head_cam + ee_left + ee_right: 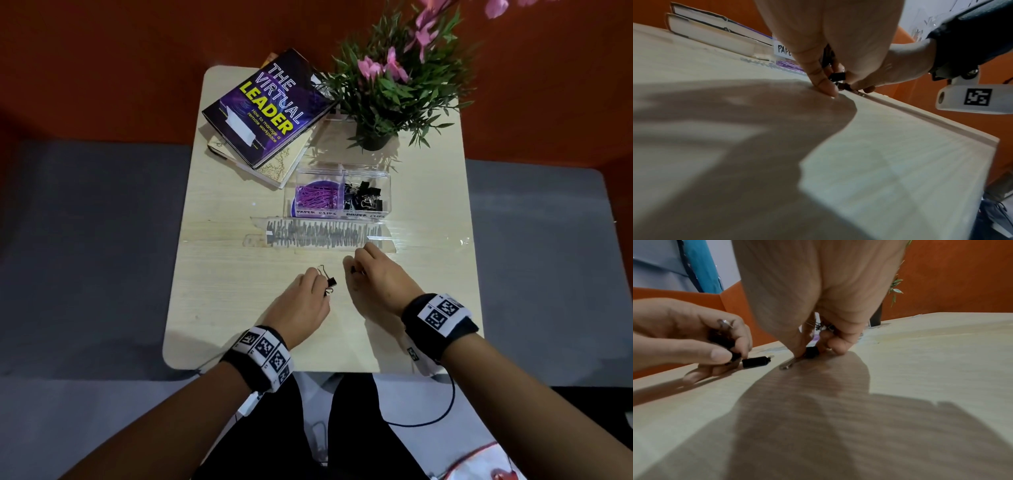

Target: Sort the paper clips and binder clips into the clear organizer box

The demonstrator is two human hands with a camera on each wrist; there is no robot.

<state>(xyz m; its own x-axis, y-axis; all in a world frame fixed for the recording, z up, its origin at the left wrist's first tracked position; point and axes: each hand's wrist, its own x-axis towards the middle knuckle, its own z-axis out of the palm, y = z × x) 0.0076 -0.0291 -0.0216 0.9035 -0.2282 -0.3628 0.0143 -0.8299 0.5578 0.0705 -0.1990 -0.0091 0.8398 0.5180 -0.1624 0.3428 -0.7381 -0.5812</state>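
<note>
A clear organizer box (385,178) stands mid-table, with purple paper clips (317,198) in its left compartment and black binder clips (364,198) in its right. Near the front of the table, my left hand (323,287) pinches a black binder clip (331,283) low on the surface. In the right wrist view, the left hand (731,353) has a second dark clip (720,336) tucked in its curled fingers. My right hand (352,270) pinches another black binder clip (811,352) against the table, its wire handle (787,365) lying flat.
The box's clear lid (322,234) lies flat just in front of the box, right beyond my hands. Two stacked books (260,109) sit at the back left and a potted plant (373,137) at the back right. The table edge (274,368) is close to my wrists.
</note>
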